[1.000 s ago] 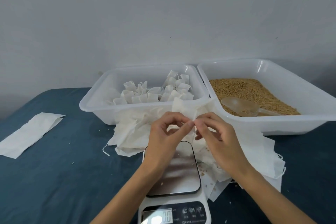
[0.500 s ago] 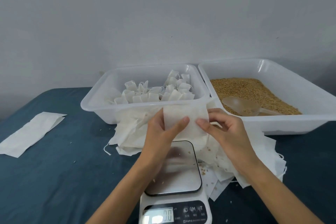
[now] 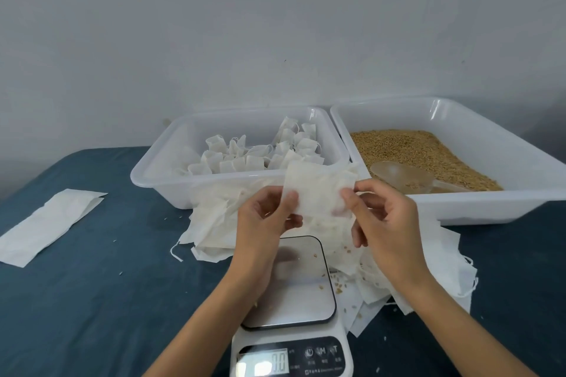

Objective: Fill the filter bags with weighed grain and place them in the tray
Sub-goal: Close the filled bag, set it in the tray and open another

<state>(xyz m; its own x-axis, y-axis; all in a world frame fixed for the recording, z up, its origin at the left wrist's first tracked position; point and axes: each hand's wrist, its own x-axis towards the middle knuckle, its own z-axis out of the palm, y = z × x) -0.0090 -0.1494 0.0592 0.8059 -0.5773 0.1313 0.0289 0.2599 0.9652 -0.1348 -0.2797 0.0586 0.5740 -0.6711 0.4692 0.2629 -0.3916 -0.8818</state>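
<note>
Raised, spread flat: filter bag [image 3: 315,190] | both hands pinch its lower corners, left hand [image 3: 266,223], right hand [image 3: 382,223] | scoop [image 3: 404,177] in grain [image 3: 428,150] lies right, nearer right hand | mouth probably upward.

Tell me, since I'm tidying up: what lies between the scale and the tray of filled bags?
In the head view, a heap of empty filter bags lies between the scale and the tray of filled bags, and both hands hold one bag above it.

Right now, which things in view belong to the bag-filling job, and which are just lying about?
Job:
left hand and right hand, pinching an empty filter bag
scale
grain tray with scoop
filled-bag tray
heap of empty bags

Lying about:
flat white wrapper
stray grains by the scale
</note>
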